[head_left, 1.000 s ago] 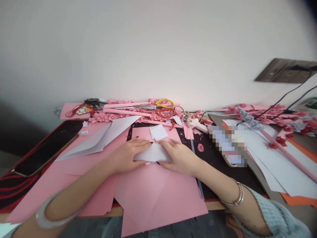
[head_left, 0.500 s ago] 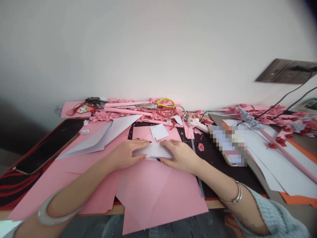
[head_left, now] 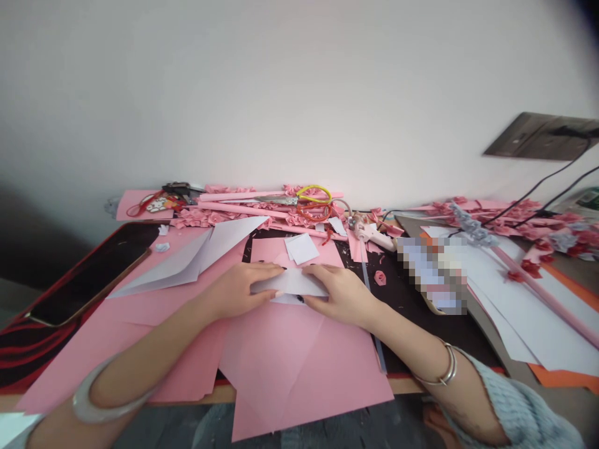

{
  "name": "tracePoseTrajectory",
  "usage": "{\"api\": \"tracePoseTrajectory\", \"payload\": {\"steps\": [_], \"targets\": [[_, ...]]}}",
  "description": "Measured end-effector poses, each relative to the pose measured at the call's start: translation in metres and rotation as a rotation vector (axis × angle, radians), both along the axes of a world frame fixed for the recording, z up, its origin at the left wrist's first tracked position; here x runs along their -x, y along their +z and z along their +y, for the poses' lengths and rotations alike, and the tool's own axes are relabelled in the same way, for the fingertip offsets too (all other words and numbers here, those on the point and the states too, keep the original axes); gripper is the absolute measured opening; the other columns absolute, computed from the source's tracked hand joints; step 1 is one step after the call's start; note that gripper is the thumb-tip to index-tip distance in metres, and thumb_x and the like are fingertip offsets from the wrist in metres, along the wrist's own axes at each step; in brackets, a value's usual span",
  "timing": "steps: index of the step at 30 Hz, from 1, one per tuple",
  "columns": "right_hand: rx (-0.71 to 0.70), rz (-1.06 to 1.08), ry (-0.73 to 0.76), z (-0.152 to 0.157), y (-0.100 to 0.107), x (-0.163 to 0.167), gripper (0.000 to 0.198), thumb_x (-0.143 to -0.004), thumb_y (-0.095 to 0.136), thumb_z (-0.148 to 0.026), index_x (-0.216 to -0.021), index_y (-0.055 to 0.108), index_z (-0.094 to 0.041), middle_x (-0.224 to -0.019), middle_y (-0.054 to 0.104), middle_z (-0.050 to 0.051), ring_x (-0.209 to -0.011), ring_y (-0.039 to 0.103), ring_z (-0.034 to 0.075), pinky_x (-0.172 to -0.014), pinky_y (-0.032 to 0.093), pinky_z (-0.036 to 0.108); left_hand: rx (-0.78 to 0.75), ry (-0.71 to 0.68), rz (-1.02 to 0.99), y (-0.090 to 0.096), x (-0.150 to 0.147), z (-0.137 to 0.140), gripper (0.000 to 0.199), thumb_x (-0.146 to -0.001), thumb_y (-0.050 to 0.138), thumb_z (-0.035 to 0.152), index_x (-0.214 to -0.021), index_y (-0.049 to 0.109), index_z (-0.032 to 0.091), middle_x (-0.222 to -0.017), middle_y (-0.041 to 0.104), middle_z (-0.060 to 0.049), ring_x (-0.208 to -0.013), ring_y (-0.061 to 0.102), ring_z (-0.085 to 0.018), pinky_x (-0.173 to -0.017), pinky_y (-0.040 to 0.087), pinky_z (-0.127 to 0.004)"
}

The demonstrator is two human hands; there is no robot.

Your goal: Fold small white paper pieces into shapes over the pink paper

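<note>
Between my two hands is a small folded piece of white paper (head_left: 292, 282), low over the pink paper sheets (head_left: 299, 368). My left hand (head_left: 246, 290) grips its left end, thumb on the near side and fingers on the far side. My right hand (head_left: 341, 293) holds the right end in the same way. A second white layer shows along the near edge, between the thumbs. Just beyond my fingers lie small white paper squares (head_left: 303, 249). To the left, larger folded white sheets (head_left: 187, 262) rest on pink paper.
Along the wall lie pink paper flower stems (head_left: 243, 211), scissors with yellow and red handles (head_left: 313, 199) and a glue gun (head_left: 372, 236). A dark phone (head_left: 93, 274) is at left, a pixelated phone (head_left: 433, 274) at right. White sheets (head_left: 510, 299) lie far right.
The near flap of the white paper shows slightly more below the fold. My hands have otherwise stayed in nearly the same place.
</note>
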State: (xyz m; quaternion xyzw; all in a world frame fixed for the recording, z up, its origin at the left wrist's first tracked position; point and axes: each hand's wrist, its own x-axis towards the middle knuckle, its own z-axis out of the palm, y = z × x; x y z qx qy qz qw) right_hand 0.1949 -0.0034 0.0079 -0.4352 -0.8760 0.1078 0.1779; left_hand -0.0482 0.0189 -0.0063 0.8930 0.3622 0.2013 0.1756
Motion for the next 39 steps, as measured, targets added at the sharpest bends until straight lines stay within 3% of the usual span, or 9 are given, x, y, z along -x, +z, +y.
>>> {"api": "tracePoseTrajectory", "payload": {"steps": [5,9,15,19,24,28,30,34,39], "targets": [[0.011,0.046,-0.01,0.001,-0.003,-0.001,0.04,-0.077,0.058,-0.033,-0.115,0.054,-0.018,-0.1,0.067,0.009,-0.089,0.063,0.021,-0.074,0.048,0.031,-0.03,0.002,-0.021,-0.001,0.0,0.001,0.035,-0.087,0.049,0.033,-0.12,0.057,0.024,-0.121,0.06,-0.003,-0.111,0.057,-0.021,-0.095,0.046,-0.036],[0.051,0.121,-0.05,0.008,-0.01,-0.005,0.034,-0.077,0.054,-0.016,-0.11,0.058,-0.021,-0.101,0.068,0.006,-0.087,0.065,0.019,-0.074,0.05,0.029,-0.035,0.032,-0.029,0.002,0.0,0.002,0.032,-0.091,0.041,0.031,-0.114,0.06,0.021,-0.116,0.063,-0.003,-0.106,0.06,-0.019,-0.09,0.049,-0.031],[0.094,0.26,0.036,0.015,-0.007,-0.011,0.05,-0.067,0.043,0.001,-0.107,0.062,-0.021,-0.11,0.065,0.005,-0.101,0.061,0.019,-0.089,0.047,0.033,-0.035,0.008,-0.058,0.001,0.002,0.004,0.032,-0.088,0.048,0.033,-0.114,0.061,0.02,-0.116,0.063,-0.004,-0.106,0.06,-0.02,-0.089,0.05,-0.03],[0.165,0.196,0.251,0.014,0.006,-0.014,0.047,-0.073,0.046,-0.005,-0.116,0.059,-0.02,-0.123,0.058,0.006,-0.119,0.049,0.023,-0.099,0.038,0.04,-0.035,0.036,-0.025,-0.002,0.001,0.003,0.027,-0.082,0.056,0.031,-0.106,0.065,0.023,-0.117,0.063,-0.003,-0.107,0.059,-0.021,-0.092,0.049,-0.033],[0.327,0.278,0.346,0.015,0.011,-0.02,0.034,-0.09,0.042,-0.034,-0.117,0.059,-0.022,-0.123,0.058,0.006,-0.127,0.038,0.024,-0.105,0.028,0.044,-0.047,0.007,0.009,-0.002,-0.001,0.003,0.026,-0.082,0.057,0.031,-0.105,0.066,0.023,-0.119,0.062,-0.002,-0.108,0.058,-0.021,-0.097,0.044,-0.036],[0.312,0.333,0.144,0.012,0.008,-0.015,0.034,-0.089,0.042,-0.04,-0.105,0.063,-0.019,-0.11,0.064,0.007,-0.106,0.056,0.022,-0.093,0.039,0.037,-0.044,0.004,0.035,-0.002,-0.002,0.003,0.027,-0.081,0.057,0.032,-0.106,0.065,0.024,-0.115,0.064,-0.003,-0.106,0.059,-0.021,-0.103,0.036,-0.043],[0.236,0.263,0.011,0.008,0.005,-0.008,0.033,-0.078,0.059,-0.04,-0.104,0.061,-0.019,-0.102,0.065,0.007,-0.096,0.058,0.021,-0.087,0.041,0.036,-0.047,-0.009,0.033,-0.002,-0.003,0.003,0.027,-0.082,0.056,0.031,-0.107,0.063,0.024,-0.113,0.065,-0.002,-0.105,0.059,-0.02,-0.106,0.032,-0.043],[0.16,0.046,-0.124,0.002,-0.002,0.009,0.06,-0.056,0.077,-0.045,-0.105,0.057,-0.017,-0.097,0.062,0.008,-0.091,0.054,0.025,-0.08,0.038,0.038,-0.062,-0.021,0.012,-0.003,-0.004,0.001,0.028,-0.083,0.056,0.029,-0.109,0.062,0.024,-0.115,0.064,-0.002,-0.108,0.056,-0.02,-0.106,0.031,-0.043],[0.379,0.059,-0.148,0.004,-0.002,0.015,0.033,-0.057,0.076,-0.035,-0.075,0.055,-0.017,-0.068,0.055,-0.001,-0.064,0.048,0.013,-0.057,0.034,0.024,-0.019,-0.035,-0.035,-0.003,-0.007,-0.001,0.034,-0.082,0.057,0.029,-0.115,0.059,0.022,-0.117,0.062,-0.003,-0.11,0.053,-0.021,-0.1,0.039,-0.039]]}}
